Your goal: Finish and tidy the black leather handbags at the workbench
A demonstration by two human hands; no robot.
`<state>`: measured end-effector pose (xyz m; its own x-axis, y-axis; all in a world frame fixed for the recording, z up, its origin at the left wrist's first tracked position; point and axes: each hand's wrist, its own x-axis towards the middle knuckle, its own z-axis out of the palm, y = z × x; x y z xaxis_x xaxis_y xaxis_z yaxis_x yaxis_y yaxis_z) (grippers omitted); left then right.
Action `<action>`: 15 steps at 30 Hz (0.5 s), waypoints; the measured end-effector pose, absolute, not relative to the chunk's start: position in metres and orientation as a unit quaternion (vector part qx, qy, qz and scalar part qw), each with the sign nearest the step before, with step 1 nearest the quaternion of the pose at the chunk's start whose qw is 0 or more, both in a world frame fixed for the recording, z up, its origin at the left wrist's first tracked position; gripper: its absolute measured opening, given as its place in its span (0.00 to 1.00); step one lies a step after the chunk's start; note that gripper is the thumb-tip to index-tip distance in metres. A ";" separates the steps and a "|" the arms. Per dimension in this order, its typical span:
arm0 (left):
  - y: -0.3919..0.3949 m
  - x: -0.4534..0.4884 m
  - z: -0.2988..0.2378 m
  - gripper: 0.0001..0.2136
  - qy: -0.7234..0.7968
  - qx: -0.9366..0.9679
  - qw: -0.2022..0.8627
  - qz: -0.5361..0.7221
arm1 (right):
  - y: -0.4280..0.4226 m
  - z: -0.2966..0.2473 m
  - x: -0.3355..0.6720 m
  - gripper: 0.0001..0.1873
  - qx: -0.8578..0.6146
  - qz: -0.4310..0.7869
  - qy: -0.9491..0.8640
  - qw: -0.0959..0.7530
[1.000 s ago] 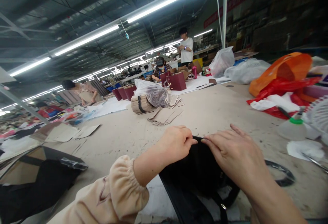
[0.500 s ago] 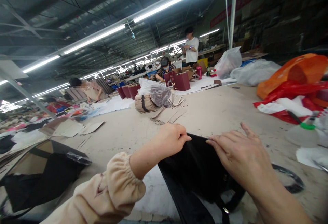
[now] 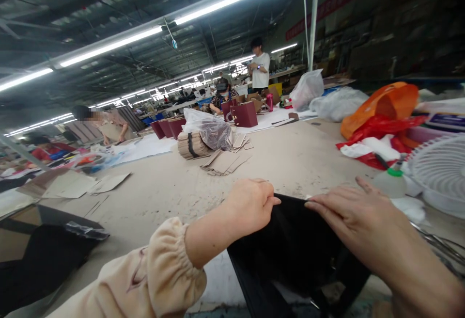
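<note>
Left grip (image 3: 250, 205) and right grip (image 3: 358, 218) pinch the upper edge (image 3: 291, 198) of a black bag (image 3: 290, 235), straight between them, the work there seemingly under way but unfinished.

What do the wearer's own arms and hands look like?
The left sleeve is cream, with a puffed, gathered cuff and a brownish outlined marking. The left hand and right hand are gloveless; no sleeve shows on the right forearm.

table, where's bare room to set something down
Table: bare between the cards and red bag, beyond the right hand; also, bar specks, between the pale sheets and left hand. Crowded right: fan, bottle, orange bag. Black fabric fills the near middle.
</note>
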<state>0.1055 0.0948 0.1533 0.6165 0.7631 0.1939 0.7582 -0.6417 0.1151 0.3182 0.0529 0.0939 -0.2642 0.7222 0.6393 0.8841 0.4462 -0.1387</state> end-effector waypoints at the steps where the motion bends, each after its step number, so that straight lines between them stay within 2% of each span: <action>1: 0.094 0.108 0.152 0.12 0.424 0.899 0.011 0.110 | 0.051 0.093 0.320 0.20 -0.517 -0.114 -0.783 0.326; 4: 0.094 0.111 0.149 0.12 0.425 0.899 0.002 0.105 | 0.047 0.093 0.313 0.19 -0.540 -0.123 -0.766 0.327; 10: 0.094 0.110 0.150 0.11 0.438 0.893 0.000 0.098 | 0.050 0.099 0.278 0.08 -0.561 -0.143 -0.759 0.296; 15: 0.092 0.096 0.162 0.09 0.435 0.894 0.052 0.093 | 0.053 0.099 0.279 0.08 -0.567 -0.139 -0.749 0.313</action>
<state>0.0956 0.0918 0.1616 0.6037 0.7882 0.1198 0.7687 -0.6153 0.1744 0.2789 0.0532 0.0989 -0.1620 0.7622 0.6267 0.9367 0.3186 -0.1453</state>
